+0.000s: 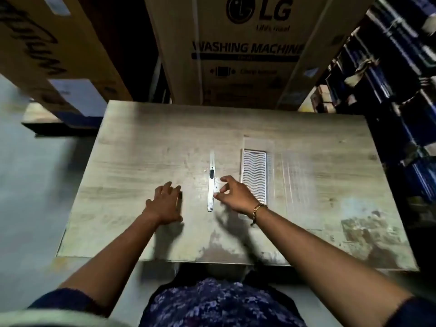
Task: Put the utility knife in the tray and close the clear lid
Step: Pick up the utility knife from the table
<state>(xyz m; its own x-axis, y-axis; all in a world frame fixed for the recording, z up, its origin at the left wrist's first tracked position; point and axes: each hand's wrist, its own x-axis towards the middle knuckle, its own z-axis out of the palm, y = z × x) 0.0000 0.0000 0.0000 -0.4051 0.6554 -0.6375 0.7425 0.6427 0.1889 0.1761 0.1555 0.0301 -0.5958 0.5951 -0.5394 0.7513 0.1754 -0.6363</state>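
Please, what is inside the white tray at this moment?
The tray shows only its own wavy ribbed liner; the utility knife lies outside it on the table. The right hand covers the tray's near end, so that part cannot be checked.

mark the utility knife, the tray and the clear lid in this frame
utility knife (211, 185): head view, middle of the body, just below the black slider.
tray (253, 171): head view, centre of the white wavy insert.
clear lid (295, 175): head view, middle of the ridged panel lying open right of the tray.
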